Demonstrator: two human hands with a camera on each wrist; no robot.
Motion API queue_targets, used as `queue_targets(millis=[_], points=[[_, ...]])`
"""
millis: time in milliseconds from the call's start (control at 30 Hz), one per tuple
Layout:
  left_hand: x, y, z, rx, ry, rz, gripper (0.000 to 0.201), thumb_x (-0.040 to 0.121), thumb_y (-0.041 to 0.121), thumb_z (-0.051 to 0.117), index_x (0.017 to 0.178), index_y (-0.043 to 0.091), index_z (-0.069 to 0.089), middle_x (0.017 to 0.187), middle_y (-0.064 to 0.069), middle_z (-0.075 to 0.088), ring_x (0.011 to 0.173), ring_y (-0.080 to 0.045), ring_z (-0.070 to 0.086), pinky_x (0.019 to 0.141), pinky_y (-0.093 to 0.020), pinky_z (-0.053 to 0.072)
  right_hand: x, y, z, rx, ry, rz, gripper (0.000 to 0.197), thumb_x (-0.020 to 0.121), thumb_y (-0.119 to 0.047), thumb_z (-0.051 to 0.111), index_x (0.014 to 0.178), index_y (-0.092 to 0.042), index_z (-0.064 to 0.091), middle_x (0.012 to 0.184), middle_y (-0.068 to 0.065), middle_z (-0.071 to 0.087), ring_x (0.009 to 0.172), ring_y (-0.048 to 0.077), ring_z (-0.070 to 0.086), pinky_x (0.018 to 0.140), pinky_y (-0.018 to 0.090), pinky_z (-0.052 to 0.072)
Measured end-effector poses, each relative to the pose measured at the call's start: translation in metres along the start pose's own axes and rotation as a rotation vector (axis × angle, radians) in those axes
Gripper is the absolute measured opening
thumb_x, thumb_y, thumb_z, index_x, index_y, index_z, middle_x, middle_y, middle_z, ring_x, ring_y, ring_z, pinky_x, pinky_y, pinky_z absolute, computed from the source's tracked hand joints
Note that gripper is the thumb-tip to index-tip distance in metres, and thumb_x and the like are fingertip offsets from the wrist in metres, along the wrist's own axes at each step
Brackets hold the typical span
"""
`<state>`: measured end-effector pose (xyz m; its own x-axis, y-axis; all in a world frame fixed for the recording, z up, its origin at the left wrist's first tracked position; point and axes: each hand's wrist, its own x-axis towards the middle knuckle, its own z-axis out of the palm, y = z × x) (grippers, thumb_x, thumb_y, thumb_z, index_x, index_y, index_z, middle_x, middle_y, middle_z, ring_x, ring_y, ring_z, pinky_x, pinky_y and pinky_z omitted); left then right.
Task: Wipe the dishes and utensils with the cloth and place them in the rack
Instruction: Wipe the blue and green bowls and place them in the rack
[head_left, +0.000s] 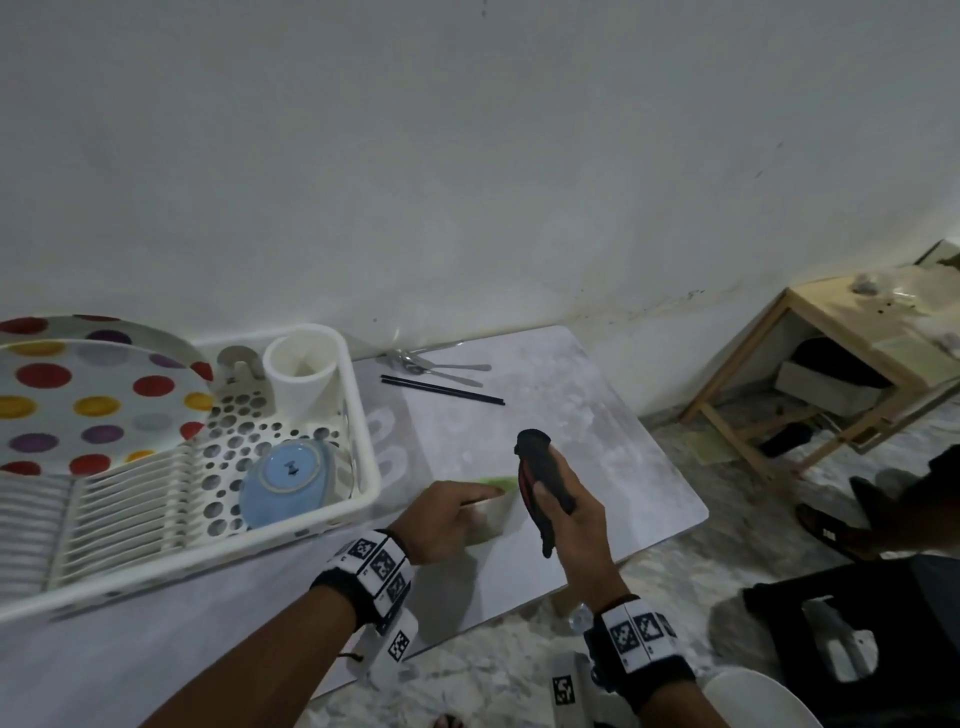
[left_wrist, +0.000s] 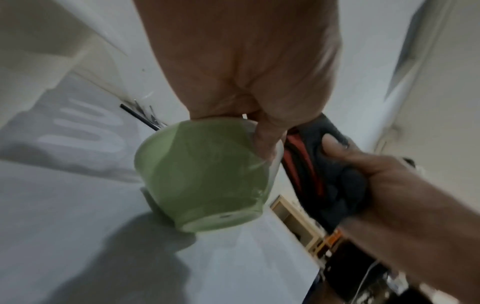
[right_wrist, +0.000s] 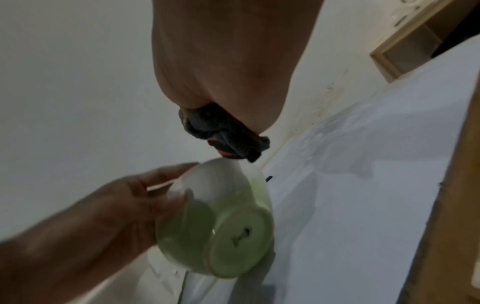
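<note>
the left hand (head_left: 441, 512) pinches the rim of the small pale-green ceramic bowl (left_wrist: 207, 176) above the grey marbled table (head_left: 571, 415), beside the white plastic rack (head_left: 358, 499). the right hand (head_left: 574, 525) is closed round the bunched dark cloth with a red stripe (head_left: 540, 473). push the cloth inside the bowl and turn the bowl against it. only the right wrist view shows the bowl's white interior; the head view hides most of the bowl.

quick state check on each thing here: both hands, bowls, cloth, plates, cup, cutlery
left hand: grips the green bowl
green bowl: lifted off the table, tilted
right hand: holds the cloth
cloth: bunched, next to the green bowl's rim
blue bowl: in the rack, base showing
spotted plates: standing in the rack
white cup: upright in the rack
spoons: on the table
chopsticks: on the table
</note>
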<state>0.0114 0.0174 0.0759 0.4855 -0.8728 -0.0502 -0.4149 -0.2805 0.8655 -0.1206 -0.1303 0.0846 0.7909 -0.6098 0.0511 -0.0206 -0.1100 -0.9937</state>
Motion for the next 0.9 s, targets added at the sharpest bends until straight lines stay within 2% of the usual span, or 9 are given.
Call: queue_targets(millis=[33, 133, 200, 400, 533, 633, 733, 800, 900], points=[[0.001, 0.003, -0.003, -0.088, 0.011, 0.013, 0.038, 0.09, -0.001, 0.054, 0.119, 0.02, 0.068, 0.117, -0.003, 0.07, 0.104, -0.012, 0.065, 0.094, -0.028, 0.052, 0.002, 0.003, 0.004, -0.06, 0.005, -0.062, 0.053, 0.095, -0.016, 0.059, 0.131, -0.053, 0.047, 0.129, 0.008, 0.06, 0.092, 0.026, 0.067, 0.072, 0.041, 0.057], [0.0, 0.012, -0.011, -0.349, 0.092, -0.033, 0.037, 0.088, -0.004, 0.057, 0.114, 0.019, 0.071, 0.113, -0.006, 0.073, 0.105, -0.02, 0.068, 0.093, -0.037, 0.055, 0.008, 0.014, 0.017, -0.229, -0.064, -0.299, 0.047, 0.096, -0.036, 0.055, 0.14, -0.044, 0.041, 0.153, -0.003, 0.032, 0.137, 0.021, 0.04, 0.109, 0.033, 0.041], [-0.001, 0.017, -0.013, -0.497, 0.141, -0.071, 0.039, 0.088, -0.006, 0.059, 0.118, 0.017, 0.068, 0.116, -0.006, 0.072, 0.105, -0.017, 0.067, 0.095, -0.037, 0.054, 0.013, 0.018, 0.026, -0.287, -0.13, -0.335, 0.047, 0.097, -0.047, 0.048, 0.143, -0.037, 0.039, 0.157, -0.004, 0.022, 0.146, 0.016, 0.023, 0.117, 0.027, 0.024], [-0.009, 0.026, -0.03, -0.839, 0.233, -0.134, 0.035, 0.086, -0.009, 0.059, 0.117, 0.004, 0.065, 0.098, -0.006, 0.076, 0.088, -0.017, 0.071, 0.076, -0.028, 0.058, 0.035, 0.004, 0.024, -0.388, -0.129, -0.292, 0.057, 0.095, -0.059, 0.038, 0.144, -0.029, 0.033, 0.158, 0.001, 0.023, 0.145, 0.005, 0.02, 0.114, 0.012, 0.018], [-0.013, 0.031, -0.051, -1.073, 0.328, -0.113, 0.034, 0.088, -0.008, 0.054, 0.117, 0.005, 0.063, 0.098, -0.008, 0.076, 0.084, -0.018, 0.071, 0.07, -0.029, 0.058, 0.041, -0.008, 0.018, -0.206, -0.07, -0.138, 0.05, 0.098, -0.043, 0.035, 0.146, -0.029, 0.035, 0.155, -0.005, 0.034, 0.143, 0.006, 0.028, 0.119, 0.032, 0.024], [-0.011, 0.037, -0.064, -1.218, 0.4, -0.083, 0.034, 0.088, -0.002, 0.054, 0.119, 0.006, 0.062, 0.107, -0.01, 0.073, 0.09, -0.021, 0.07, 0.072, -0.03, 0.059, 0.038, -0.011, 0.025, -0.046, -0.064, -0.145, 0.054, 0.099, -0.051, 0.033, 0.15, -0.033, 0.028, 0.154, -0.003, 0.036, 0.135, 0.012, 0.036, 0.111, 0.036, 0.027], [-0.012, 0.042, -0.068, -1.335, 0.453, -0.041, 0.037, 0.087, 0.003, 0.054, 0.123, 0.005, 0.06, 0.113, -0.011, 0.071, 0.097, -0.022, 0.069, 0.078, -0.032, 0.059, 0.029, -0.019, 0.038, 0.002, -0.013, -0.115, 0.058, 0.096, -0.058, 0.032, 0.15, -0.043, 0.017, 0.161, -0.006, 0.017, 0.14, 0.011, 0.026, 0.113, 0.036, 0.023], [-0.013, 0.044, -0.069, -1.413, 0.483, -0.03, 0.035, 0.091, 0.004, 0.05, 0.124, 0.006, 0.06, 0.116, -0.011, 0.07, 0.1, -0.022, 0.069, 0.083, -0.035, 0.059, 0.022, -0.028, 0.048, -0.025, -0.024, -0.19, 0.06, 0.094, -0.063, 0.029, 0.149, -0.044, 0.011, 0.162, -0.015, 0.002, 0.147, 0.0, 0.006, 0.118, 0.027, 0.015], [-0.012, 0.045, -0.07, -1.509, 0.555, -0.042, 0.038, 0.098, 0.006, 0.044, 0.135, 0.003, 0.05, 0.128, -0.016, 0.062, 0.109, -0.025, 0.065, 0.092, -0.039, 0.055, 0.017, -0.034, 0.063, -0.12, -0.047, -0.318, 0.062, 0.094, -0.062, 0.03, 0.148, -0.046, 0.003, 0.161, -0.013, -0.017, 0.146, -0.002, -0.01, 0.114, 0.01, 0.009]])
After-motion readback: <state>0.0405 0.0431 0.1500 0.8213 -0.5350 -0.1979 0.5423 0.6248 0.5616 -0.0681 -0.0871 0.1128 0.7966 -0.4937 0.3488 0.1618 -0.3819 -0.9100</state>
